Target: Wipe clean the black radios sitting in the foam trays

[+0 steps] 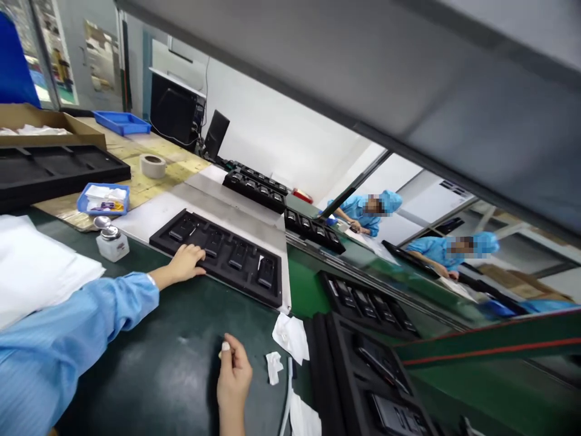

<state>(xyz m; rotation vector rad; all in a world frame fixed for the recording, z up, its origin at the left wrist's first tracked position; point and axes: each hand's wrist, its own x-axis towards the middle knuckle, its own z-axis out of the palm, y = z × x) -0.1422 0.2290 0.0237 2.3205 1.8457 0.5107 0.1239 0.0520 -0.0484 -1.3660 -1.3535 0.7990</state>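
My left hand point(185, 264) reaches out from a blue sleeve and rests its fingers on the near edge of a black tray point(216, 275) holding several small black devices; the fingers lie fairly flat. My right hand point(233, 375) is low in the middle, fingers pinched together with a white cot on one fingertip, held over the dark green mat point(158, 357). White wipes point(290, 338) lie just right of it.
A small white bottle with a metal cap point(111, 239), a blue bin point(103, 198), a tape roll point(152, 165) and a cardboard box point(49, 124) stand at left. More black trays point(363, 387) sit on the conveyor point(304, 284) at right. Two people in blue work beyond.
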